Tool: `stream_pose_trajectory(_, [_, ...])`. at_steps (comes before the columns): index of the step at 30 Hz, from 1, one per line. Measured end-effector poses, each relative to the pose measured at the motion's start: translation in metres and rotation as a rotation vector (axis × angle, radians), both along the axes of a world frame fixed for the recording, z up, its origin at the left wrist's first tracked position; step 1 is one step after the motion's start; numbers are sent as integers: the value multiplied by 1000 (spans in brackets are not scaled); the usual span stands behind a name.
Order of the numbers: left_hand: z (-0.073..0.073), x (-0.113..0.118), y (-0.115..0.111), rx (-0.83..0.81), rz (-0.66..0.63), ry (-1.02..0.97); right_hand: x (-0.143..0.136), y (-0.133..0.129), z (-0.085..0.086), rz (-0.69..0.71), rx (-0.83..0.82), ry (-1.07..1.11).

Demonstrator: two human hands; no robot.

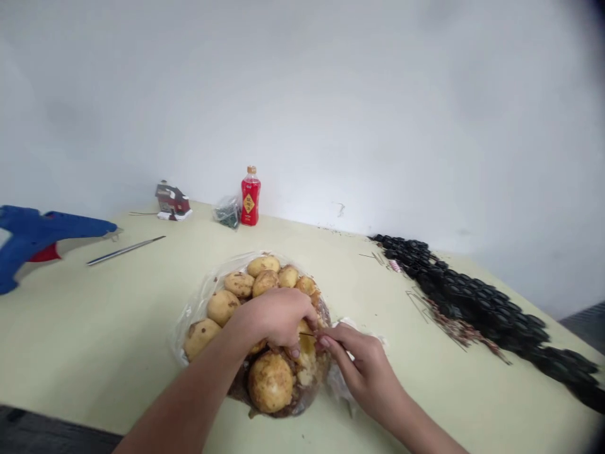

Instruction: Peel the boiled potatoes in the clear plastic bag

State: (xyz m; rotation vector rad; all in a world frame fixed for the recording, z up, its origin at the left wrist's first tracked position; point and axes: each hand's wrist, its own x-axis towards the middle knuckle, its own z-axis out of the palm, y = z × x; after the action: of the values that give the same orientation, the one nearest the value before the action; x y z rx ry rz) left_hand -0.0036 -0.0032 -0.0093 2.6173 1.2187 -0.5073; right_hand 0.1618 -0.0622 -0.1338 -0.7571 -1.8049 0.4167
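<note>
A clear plastic bag (189, 315) lies opened on the table, with several round, brown-spotted potatoes (223, 308) heaped in it. My left hand (276, 318) reaches over the heap from the left, fingers bent down among the potatoes; what they grip is hidden. At the bag's right side, my right hand (357, 356) pinches a thin dark wire (307, 334) between thumb and forefinger. The wire runs left towards my left hand's fingertips. One large potato (270, 383) sits at the front of the bag, below my left hand.
Crumpled white tissue (345, 384) lies beside my right hand. To the left are a blue glue gun (51, 233) and a slim metal tool (125, 250). A model house (172, 202), small plastic bag (227, 213) and red bottle (250, 198) stand behind. Black trays (463, 296) and loose wires (435, 315) occupy the right.
</note>
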Motion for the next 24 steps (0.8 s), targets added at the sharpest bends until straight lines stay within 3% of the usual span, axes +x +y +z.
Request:
stream_pose_trajectory(7, [1, 0, -1, -19, -21, 30, -1, 6, 3, 149, 27, -119])
stream_pose_trajectory(11, [0, 0, -1, 5, -18, 31, -1, 9, 5, 138, 70, -132])
stream_pose_trajectory(17, [-1, -2, 1, -3, -16, 5, 1, 8, 13, 187, -10, -154])
stream_pose_trajectory(24, [2, 0, -1, 3, 11, 14, -3, 11, 6, 95, 179, -176])
